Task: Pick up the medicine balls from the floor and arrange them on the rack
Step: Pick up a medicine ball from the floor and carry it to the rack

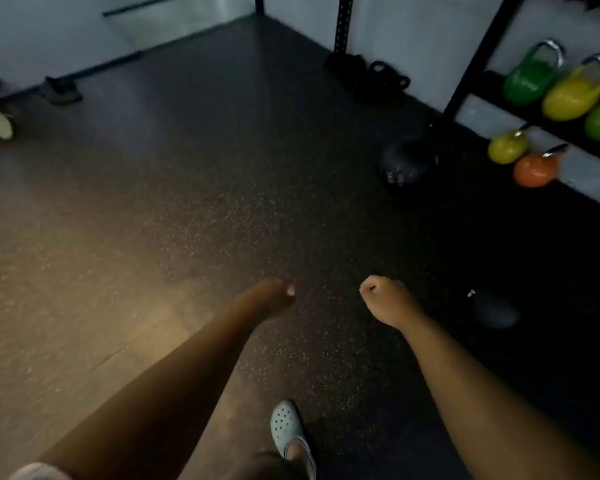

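Note:
A dark medicine ball (407,162) lies on the speckled rubber floor beside the foot of the black rack (534,114) at the right. A second dark ball (494,308) lies in shadow nearer me, right of my right hand. Both my arms reach forward over the floor. My left hand (274,297) has its fingers curled in and holds nothing. My right hand (381,296) is a closed fist, also holding nothing. Neither hand touches a ball.
The rack carries green, yellow and orange kettlebells (568,95). Black kettlebells (378,77) stand on the floor by an upright post at the back. Shoes (61,90) lie along the far left wall. My foot in a pale clog (288,427) is below my hands.

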